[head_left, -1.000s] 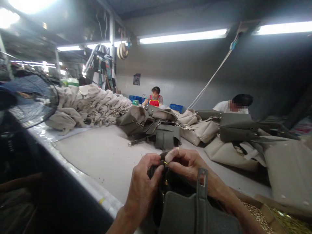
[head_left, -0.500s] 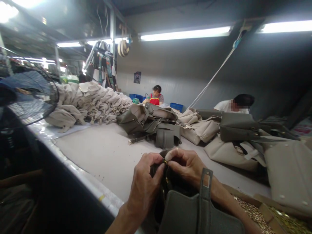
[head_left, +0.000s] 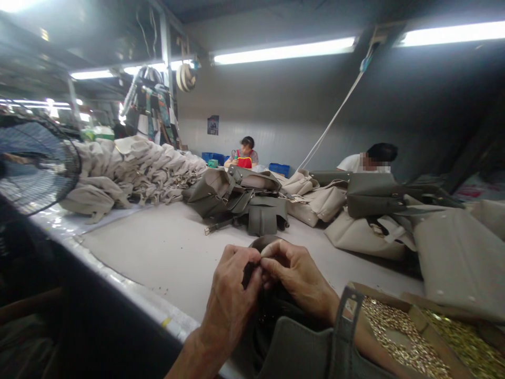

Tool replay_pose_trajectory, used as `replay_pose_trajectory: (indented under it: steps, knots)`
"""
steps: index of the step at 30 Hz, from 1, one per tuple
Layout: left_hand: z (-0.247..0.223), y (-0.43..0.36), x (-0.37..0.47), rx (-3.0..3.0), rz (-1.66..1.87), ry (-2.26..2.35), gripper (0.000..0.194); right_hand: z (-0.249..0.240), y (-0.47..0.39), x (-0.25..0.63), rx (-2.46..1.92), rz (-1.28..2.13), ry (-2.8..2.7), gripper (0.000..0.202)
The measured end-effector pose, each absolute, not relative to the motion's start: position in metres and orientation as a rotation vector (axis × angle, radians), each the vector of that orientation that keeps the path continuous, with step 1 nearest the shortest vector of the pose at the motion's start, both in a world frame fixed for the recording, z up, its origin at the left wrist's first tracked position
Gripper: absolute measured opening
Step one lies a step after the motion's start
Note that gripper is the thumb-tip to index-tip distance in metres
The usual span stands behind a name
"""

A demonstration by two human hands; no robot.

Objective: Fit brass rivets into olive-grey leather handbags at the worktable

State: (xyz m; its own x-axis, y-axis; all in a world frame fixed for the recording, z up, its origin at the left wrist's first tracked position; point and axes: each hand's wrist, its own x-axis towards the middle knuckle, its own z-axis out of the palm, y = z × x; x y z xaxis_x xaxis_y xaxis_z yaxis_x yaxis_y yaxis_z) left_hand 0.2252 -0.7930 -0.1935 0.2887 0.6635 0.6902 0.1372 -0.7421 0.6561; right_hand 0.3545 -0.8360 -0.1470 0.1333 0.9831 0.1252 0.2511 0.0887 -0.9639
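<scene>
A dark grey-green handbag [head_left: 300, 347] stands in front of me, its mouth gaping and dark inside. My left hand [head_left: 232, 295] is closed, thumb and fingers pinching the bag's far upper edge. Fingertip to fingertip with it, my right hand [head_left: 295, 273] also pinches at that spot, its forearm passing behind an upright strap [head_left: 347, 321] with a slotted metal plate. Whatever sits between the right fingertips is hidden by them. Beyond both hands rises a curved brown band [head_left: 263, 241], which seems to belong to the bag.
Open boxes of small rose-gold fittings [head_left: 389, 321] and yellow brass pieces [head_left: 460, 337] stand at right. Dark bags [head_left: 262, 216] and beige bags [head_left: 457, 258] lie across the table [head_left: 150, 245]. A beige pile [head_left: 130, 168], a fan [head_left: 35, 163] and two people are farther off.
The view has swung slightly right, showing more of the fittings boxes. A small gold-coloured piece visible between my fingertips before is now covered. Both hands stay pinched together at the bag's edge.
</scene>
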Motion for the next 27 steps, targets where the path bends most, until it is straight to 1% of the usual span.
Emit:
replay_pose_trajectory:
  steps: [2, 6, 8, 9, 11, 15, 17, 22, 27]
  knots:
    - [-0.193, -0.8, 0.219, 2.166, 1.41, 0.737, 0.019, -0.15, -0.837, 0.351, -1.385, 0.846, -1.329, 0.013]
    - [-0.204, -0.817, 0.197, 2.252, 1.372, 0.84, 0.057, -0.155, -0.837, 0.345, -1.395, 0.773, -1.346, 0.008]
    - [-0.213, -0.823, 0.183, 2.265, 1.269, 0.951, 0.07, -0.157, -0.839, 0.344, -1.393, 0.758, -1.358, 0.007]
    - [-0.217, -0.825, 0.176, 2.272, 1.207, 0.994, 0.073, -0.158, -0.84, 0.343, -1.396, 0.747, -1.37, 0.008]
    - [-0.222, -0.829, 0.165, 2.273, 1.132, 1.034, 0.07, -0.159, -0.843, 0.343, -1.4, 0.73, -1.399, 0.007]
    - [-0.223, -0.834, 0.158, 2.204, 1.217, 1.098, 0.047, -0.161, -0.846, 0.341, -1.379, 0.706, -1.433, 0.003]
    - [-0.225, -0.834, 0.16, 2.134, 1.278, 1.167, 0.04, -0.162, -0.845, 0.338, -1.377, 0.673, -1.438, 0.004]
    - [-0.243, -0.819, 0.166, 1.943, 1.369, 1.21, 0.033, -0.165, -0.843, 0.331, -1.369, 0.627, -1.471, 0.008]
    - [-0.254, -0.805, 0.166, 1.916, 1.412, 1.187, 0.034, -0.163, -0.841, 0.335, -1.361, 0.642, -1.468, 0.007]
